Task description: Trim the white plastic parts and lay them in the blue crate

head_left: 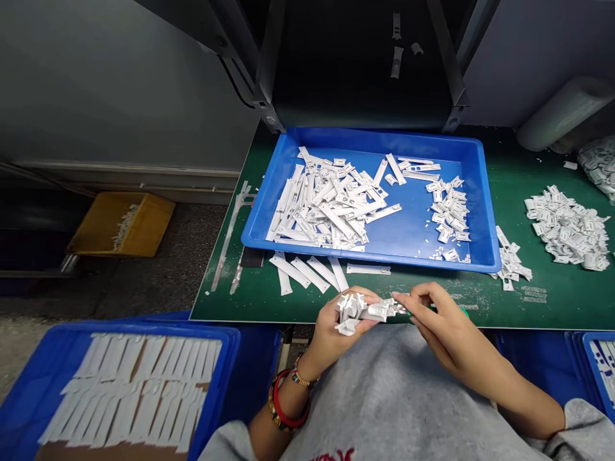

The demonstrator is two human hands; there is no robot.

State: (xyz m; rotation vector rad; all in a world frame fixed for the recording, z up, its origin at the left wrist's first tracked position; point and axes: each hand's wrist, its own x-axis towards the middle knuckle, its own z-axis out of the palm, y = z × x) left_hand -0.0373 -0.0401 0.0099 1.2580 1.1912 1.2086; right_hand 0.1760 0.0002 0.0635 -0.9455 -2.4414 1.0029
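My left hand (pixel 331 330) is closed around a bundle of white plastic parts (pixel 350 312) at the table's front edge. One white piece sticks out of the bundle to the right, towards my right hand (pixel 439 320). My right hand's fingers are pinched at that piece's end, on a small tool with a bit of green showing; most of the tool is hidden by the fingers. Beyond my hands, a blue tray (pixel 379 256) holds a heap of long white strips (pixel 331 205) and a smaller pile of short white pieces (pixel 449 208).
Loose white strips (pixel 312 274) lie before the tray. Piles of small white pieces (pixel 569 227) are at the right. A conveyor belt (pixel 360 83) ends behind the tray. Lower left is a blue bin (pixel 230 358) with rows of strips; a yellow bin (pixel 156 221) is on the floor.
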